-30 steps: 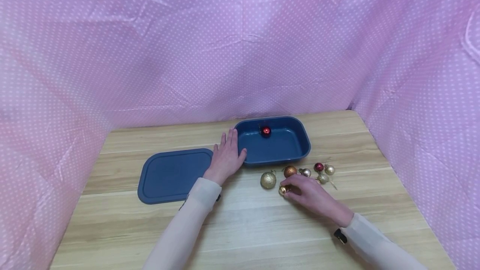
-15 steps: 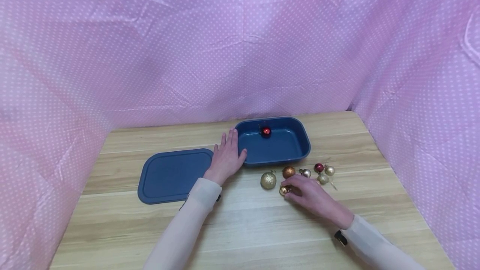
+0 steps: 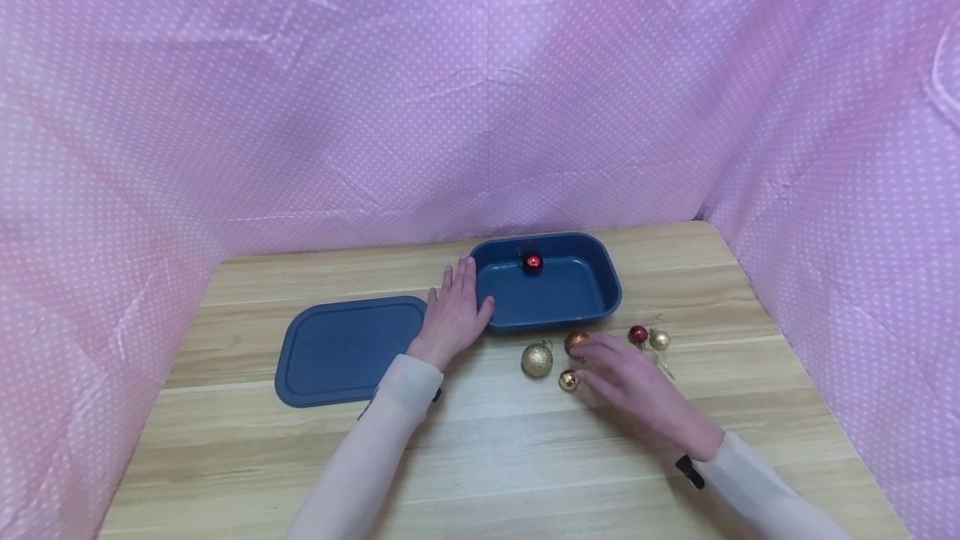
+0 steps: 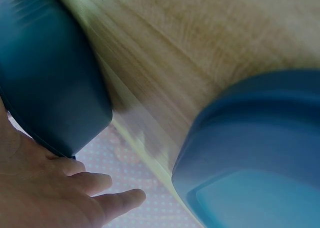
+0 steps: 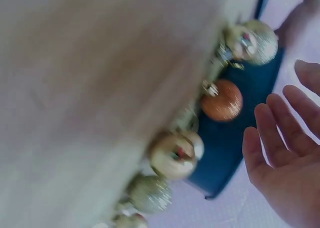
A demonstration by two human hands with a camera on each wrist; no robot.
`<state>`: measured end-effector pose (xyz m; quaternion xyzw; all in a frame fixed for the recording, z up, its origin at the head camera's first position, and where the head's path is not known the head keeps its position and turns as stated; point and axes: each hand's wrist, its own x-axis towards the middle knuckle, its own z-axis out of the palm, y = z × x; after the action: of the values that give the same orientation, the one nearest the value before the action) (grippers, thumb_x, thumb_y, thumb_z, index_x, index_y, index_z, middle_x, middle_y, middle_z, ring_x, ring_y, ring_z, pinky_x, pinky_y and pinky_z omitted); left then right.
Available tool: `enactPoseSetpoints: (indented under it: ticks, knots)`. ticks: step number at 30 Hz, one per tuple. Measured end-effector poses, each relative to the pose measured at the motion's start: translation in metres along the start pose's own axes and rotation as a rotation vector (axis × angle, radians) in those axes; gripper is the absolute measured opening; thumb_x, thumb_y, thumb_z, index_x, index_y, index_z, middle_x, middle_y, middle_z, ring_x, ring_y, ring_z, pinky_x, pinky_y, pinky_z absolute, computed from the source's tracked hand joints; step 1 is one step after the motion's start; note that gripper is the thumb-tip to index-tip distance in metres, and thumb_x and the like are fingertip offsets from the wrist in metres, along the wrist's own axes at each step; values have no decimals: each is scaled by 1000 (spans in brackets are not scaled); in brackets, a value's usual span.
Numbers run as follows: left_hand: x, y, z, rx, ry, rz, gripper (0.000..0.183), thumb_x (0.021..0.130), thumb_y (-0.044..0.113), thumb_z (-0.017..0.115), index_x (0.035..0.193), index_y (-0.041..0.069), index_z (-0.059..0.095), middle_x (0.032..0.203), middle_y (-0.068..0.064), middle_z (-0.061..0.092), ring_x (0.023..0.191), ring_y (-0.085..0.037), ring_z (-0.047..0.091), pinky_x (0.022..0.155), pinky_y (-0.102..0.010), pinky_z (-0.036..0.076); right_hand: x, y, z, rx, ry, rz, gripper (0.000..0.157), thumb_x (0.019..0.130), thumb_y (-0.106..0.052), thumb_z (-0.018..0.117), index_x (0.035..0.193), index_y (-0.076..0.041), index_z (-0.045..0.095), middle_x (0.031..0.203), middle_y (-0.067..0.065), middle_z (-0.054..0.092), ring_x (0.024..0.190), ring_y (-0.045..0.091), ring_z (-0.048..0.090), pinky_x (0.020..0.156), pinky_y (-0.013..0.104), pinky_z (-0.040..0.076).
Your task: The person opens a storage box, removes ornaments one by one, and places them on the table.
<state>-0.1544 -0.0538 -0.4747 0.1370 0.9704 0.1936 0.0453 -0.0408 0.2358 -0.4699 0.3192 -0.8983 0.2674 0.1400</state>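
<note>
My left hand [image 3: 452, 311] lies with straight fingers along the left end of a blue rectangular container [image 3: 551, 326]; the left wrist view has the hand [image 4: 55, 188] against its wall. Inside sits a shiny red bauble [image 3: 532, 263]. My right hand [image 3: 637, 386] hovers over the baubles with its fingers loosely spread, holding nothing. Beside its thumb is a small shiny gold bauble [image 3: 567, 380], and its fingertips overlap an orange bauble [image 3: 574, 342]. A larger glittery gold bauble [image 3: 537, 361] lies to the left. Other gold baubles [image 5: 175, 155] appear in the right wrist view, partly hidden from the head view.
The blue lid [image 3: 348, 352] lies flat on the wooden table [image 3: 480, 457], left of the container. Right of my right hand are a dark red bauble [image 3: 637, 335] and a pale gold bauble [image 3: 660, 340]. A pink dotted cloth [image 3: 480, 107] encloses the table's back and sides.
My right hand has let go of the small gold bauble and moved slightly right, its fingers spreading. The orange bauble has shifted slightly left. My left hand stays where it was.
</note>
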Motion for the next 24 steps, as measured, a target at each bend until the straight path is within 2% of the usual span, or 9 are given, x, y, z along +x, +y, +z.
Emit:
enactPoseSetpoints:
  ticks: [4, 9, 13, 18, 24]
  knots:
    - [0, 0, 0, -2, -2, -1, 80, 107, 43, 48, 166, 5, 12, 173, -13, 13, 157, -39, 14, 118, -67, 23, 13, 3, -13, 1, 56, 17, 36, 82, -6, 84, 116, -5, 74, 113, 7, 75, 103, 24, 71, 87, 46, 58]
    - [-1, 0, -1, -9, -13, -3, 80, 107, 44, 48, 167, 5, 11, 173, -12, 11, 158, -39, 13, 119, -67, 23, 29, 7, -30, -4, 117, 30, 35, 84, -3, 82, 118, -6, 75, 116, 8, 75, 106, 27, 71, 83, 44, 59]
    - [-2, 0, -1, -15, -16, -4, 80, 107, 44, 48, 167, 6, 11, 174, -12, 10, 158, -39, 12, 119, -66, 22, 44, 9, -39, -5, 153, 10, 35, 85, -2, 80, 119, -6, 75, 119, 9, 74, 110, 28, 70, 86, 41, 56]
    - [-2, 0, 0, -17, -12, -5, 80, 107, 43, 48, 167, 6, 10, 174, -12, 10, 158, -39, 12, 119, -66, 22, 65, 12, -42, 17, 134, -12, 35, 87, -4, 80, 121, -4, 74, 123, 11, 73, 118, 32, 66, 101, 47, 49]
    - [-2, 0, 1, -12, -1, -6, 80, 107, 43, 49, 167, 6, 11, 173, -11, 11, 158, -39, 13, 119, -66, 22, 87, 15, -43, -1, 63, -26, 33, 92, -12, 79, 124, -4, 73, 126, 11, 72, 121, 32, 65, 104, 50, 48]
